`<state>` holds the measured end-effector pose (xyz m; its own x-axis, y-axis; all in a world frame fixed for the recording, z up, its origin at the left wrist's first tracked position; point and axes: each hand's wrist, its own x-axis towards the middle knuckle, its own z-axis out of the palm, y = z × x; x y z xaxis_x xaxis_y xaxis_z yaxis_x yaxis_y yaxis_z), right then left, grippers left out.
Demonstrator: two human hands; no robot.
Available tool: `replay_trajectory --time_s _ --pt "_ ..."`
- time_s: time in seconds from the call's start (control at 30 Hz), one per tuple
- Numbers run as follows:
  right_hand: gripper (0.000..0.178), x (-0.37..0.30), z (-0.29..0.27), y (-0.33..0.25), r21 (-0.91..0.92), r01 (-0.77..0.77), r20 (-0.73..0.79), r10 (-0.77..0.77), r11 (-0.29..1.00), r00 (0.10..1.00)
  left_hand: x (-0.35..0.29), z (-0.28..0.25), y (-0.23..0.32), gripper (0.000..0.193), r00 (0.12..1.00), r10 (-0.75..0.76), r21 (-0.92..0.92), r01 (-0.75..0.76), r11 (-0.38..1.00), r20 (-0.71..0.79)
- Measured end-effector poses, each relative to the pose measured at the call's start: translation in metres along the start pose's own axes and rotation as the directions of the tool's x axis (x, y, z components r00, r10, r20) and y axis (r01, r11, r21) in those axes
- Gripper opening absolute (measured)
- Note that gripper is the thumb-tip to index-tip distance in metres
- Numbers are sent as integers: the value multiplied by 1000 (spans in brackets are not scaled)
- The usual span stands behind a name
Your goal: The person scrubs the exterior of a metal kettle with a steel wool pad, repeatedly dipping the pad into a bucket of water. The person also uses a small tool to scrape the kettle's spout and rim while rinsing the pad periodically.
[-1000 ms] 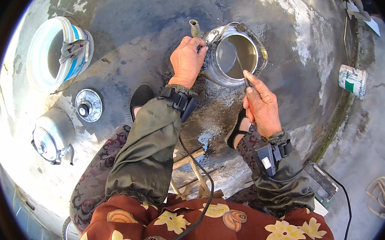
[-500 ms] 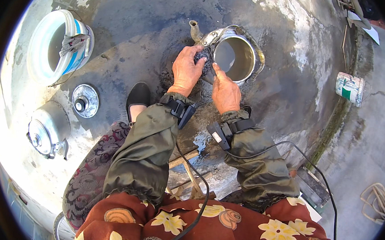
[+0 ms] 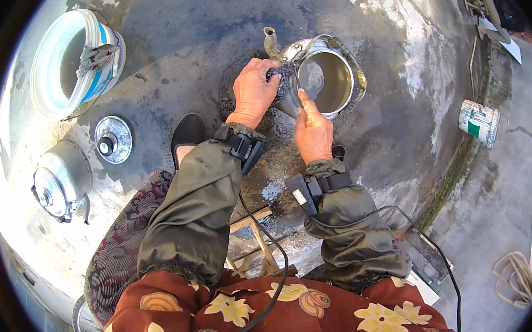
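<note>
A metal kettle [image 3: 294, 52] stands on the wet ground in front of me, its spout toward the far left and its open top showing cloudy liquid. My left hand [image 3: 252, 92] pinches a dark scouring pad [image 3: 275, 74] against the kettle's left side, just below the spout. On the near rim my right hand [image 3: 313, 132] grips the kettle, its finger stretched along the edge; the fingers underneath are partly hidden. The kettle's bent handle [image 3: 360, 86] lies down over the right side. A round lid with a black knob [image 3: 113, 140] rests on the ground to the left.
A white and blue bucket [image 3: 106, 84] with a grey cloth [image 3: 97, 60] over its rim stands at the far left. Nearer is a lidded metal pot [image 3: 71, 168]. A small paint-stained pail [image 3: 480, 123] lies right, beyond a coiled hose [image 3: 513, 276]. Black cables [image 3: 436, 239] hang by my arms.
My left hand has shifted slightly left and away from me, with the pad along the kettle's side. My right hand keeps its hold on the rim. Ripples now show in the liquid.
</note>
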<state>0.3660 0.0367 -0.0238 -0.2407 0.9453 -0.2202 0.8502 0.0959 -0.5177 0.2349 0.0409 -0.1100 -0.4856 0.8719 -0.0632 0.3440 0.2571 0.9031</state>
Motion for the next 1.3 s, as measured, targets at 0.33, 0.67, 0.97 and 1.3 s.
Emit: replay_trajectory --time_s 0.33,0.67,0.97,1.3 --pt "37 11 23 8 91 -49 8 48 995 999 3 -4 5 22 998 -28 -5 28 1000 58" --pt "36 -1 32 1 87 -67 -49 72 994 996 2 -9 -3 21 989 -64 2 64 998 131" --pt "36 7 24 -4 102 -69 -100 80 992 992 5 -5 4 21 967 -196 94 183 979 160" --pt "33 12 15 -2 37 -88 -6 88 995 996 5 1 4 23 994 -56 9 55 998 93"
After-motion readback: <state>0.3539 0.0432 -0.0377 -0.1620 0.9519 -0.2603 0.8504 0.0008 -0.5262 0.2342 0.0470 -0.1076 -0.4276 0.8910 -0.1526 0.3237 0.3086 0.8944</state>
